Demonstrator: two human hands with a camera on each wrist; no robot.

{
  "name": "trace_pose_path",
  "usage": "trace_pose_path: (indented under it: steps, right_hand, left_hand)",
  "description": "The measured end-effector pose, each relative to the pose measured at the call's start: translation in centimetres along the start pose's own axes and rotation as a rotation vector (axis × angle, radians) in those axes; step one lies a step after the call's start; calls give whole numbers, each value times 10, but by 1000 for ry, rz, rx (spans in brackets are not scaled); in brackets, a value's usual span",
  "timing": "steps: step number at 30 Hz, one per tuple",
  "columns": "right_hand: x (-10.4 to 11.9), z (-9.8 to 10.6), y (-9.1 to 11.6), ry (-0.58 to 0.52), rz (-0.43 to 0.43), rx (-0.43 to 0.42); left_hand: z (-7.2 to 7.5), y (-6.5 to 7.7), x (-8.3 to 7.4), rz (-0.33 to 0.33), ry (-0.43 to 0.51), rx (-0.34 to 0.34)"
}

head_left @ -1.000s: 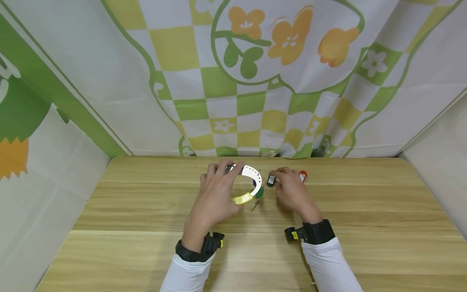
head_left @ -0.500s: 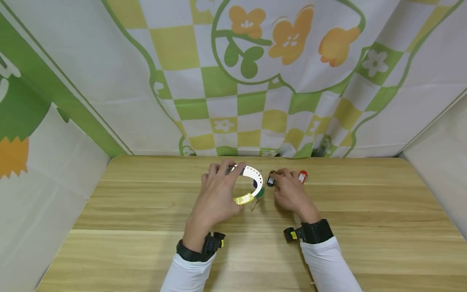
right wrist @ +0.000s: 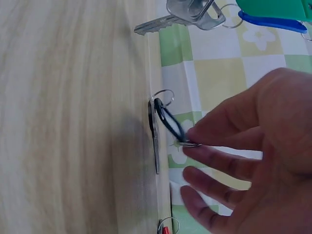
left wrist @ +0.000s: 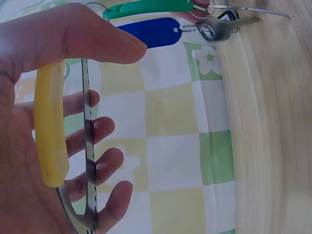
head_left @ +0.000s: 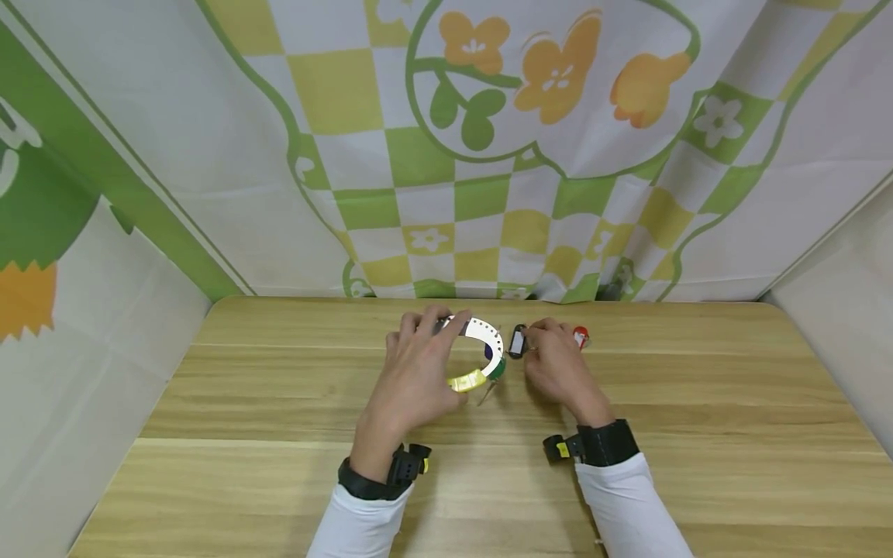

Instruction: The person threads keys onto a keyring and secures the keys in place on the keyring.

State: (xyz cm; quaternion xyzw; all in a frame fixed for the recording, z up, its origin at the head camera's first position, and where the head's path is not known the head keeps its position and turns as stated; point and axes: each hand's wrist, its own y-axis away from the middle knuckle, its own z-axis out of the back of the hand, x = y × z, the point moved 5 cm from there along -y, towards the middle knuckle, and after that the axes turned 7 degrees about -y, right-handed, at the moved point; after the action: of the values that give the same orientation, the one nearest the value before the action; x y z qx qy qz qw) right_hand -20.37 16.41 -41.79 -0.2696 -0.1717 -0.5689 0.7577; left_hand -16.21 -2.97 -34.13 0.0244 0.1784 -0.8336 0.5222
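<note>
My left hand (head_left: 412,372) holds a white-looking metal hoop (head_left: 494,335) by its yellow grip (head_left: 466,381), fingers curled round the hoop. A green key tag (head_left: 498,369) and a blue key tag (left wrist: 156,33) hang at the hoop's right side, with metal keys (right wrist: 163,23) on small rings. To the right, my right hand (head_left: 561,368) pinches one end of a black key tag (head_left: 517,341) between thumb and finger. In the right wrist view, that black tag's key (right wrist: 155,146) dangles from a split ring at the other end.
A red key tag (head_left: 580,336) lies on the wooden table (head_left: 279,403) just beyond the right hand. A checked, flowered cloth (head_left: 481,194) hangs along the table's back edge. White walls stand at both sides.
The black key tag has turned a little in my right fingers, and more of its white label now shows. The left hand and the hoop stay nearly still.
</note>
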Motion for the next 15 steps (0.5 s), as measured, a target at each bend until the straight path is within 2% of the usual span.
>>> trace_pose_path:
  steps: [8,15]
  right_hand:
    - [3,15,1,-136,6,-199]
    - [7,23,2,-219,33,-270]
  left_hand:
    - [1,0,0,-2,-2,-1]
    - [1,1,0,-1,-11,2]
